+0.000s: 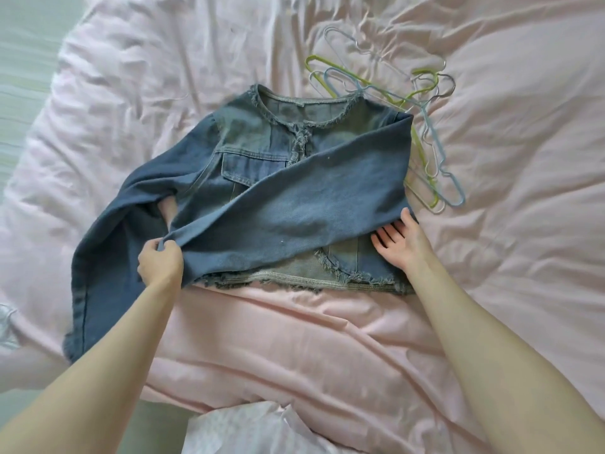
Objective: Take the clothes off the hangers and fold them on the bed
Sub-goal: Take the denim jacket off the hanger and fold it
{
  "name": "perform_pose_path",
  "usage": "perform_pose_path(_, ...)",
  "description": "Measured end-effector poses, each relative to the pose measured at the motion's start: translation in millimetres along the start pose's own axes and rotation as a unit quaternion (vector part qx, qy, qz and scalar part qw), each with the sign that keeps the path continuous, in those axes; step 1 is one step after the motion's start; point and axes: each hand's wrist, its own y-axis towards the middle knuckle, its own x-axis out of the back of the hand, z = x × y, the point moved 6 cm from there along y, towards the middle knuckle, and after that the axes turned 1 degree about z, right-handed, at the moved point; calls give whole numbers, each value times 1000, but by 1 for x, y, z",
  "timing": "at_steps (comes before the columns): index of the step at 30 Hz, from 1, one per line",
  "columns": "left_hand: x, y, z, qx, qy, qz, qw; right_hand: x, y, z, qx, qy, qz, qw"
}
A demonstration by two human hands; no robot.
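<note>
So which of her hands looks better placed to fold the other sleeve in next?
Probably the left hand: it already pinches the denim jacket beside the unfolded sleeve. The right hand lies open on the opposite edge.

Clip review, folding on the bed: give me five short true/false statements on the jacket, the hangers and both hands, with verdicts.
1. The denim jacket lies on the pink bedding. True.
2. The jacket hangs on a hanger. False: it is off; the hangers lie in a pile at its far right corner.
3. The left hand pinches a sleeve laid across the jacket's front. True.
4. The right hand grips a hanger. False: it lies open, fingers straight, at the jacket's right edge.
5. All the hangers are green. False: green, pale blue and whitish ones show.
</note>
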Motion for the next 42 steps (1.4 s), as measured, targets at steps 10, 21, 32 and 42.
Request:
perform_pose_path(10, 8, 12, 11, -8, -19, -1, 1000, 8, 9, 0, -1, 31, -54, 998)
perform_pose_path(21, 8, 30, -23, -235, 217, 23, 947, -5, 8, 10, 34, -30, -65, 997)
perform_pose_path(32, 17, 56, -31, -160, 141, 11, 977, 8, 11, 12, 75, -145, -138, 977)
perform_pose_path(42, 5, 48, -48, -206, 249, -103, 941, -46, -2, 54, 424, -651, -235, 584)
